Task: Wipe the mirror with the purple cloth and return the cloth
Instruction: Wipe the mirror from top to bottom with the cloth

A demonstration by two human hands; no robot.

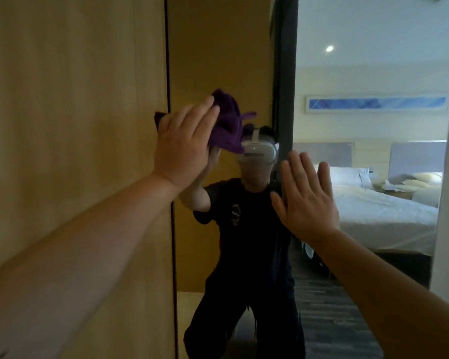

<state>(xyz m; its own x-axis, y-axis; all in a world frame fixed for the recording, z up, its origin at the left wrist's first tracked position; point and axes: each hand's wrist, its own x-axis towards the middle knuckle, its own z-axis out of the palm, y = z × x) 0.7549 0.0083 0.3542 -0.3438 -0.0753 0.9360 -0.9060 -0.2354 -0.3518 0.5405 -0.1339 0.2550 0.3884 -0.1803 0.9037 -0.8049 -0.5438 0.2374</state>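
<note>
Purple cloth (226, 123) sits bunched under my left hand (184, 149), fingers flat, pressing it onto the mirror (218, 60) near its left edge. I judge it soft and light; palm pressure suits it. My right hand (306, 198) is spread empty.

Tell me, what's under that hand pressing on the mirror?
A bunched purple cloth sits under the left hand, squashed against the mirror. Its edges stick out past the fingers. The middle of the cloth and the glass beneath are covered, so they cannot be seen.
</note>
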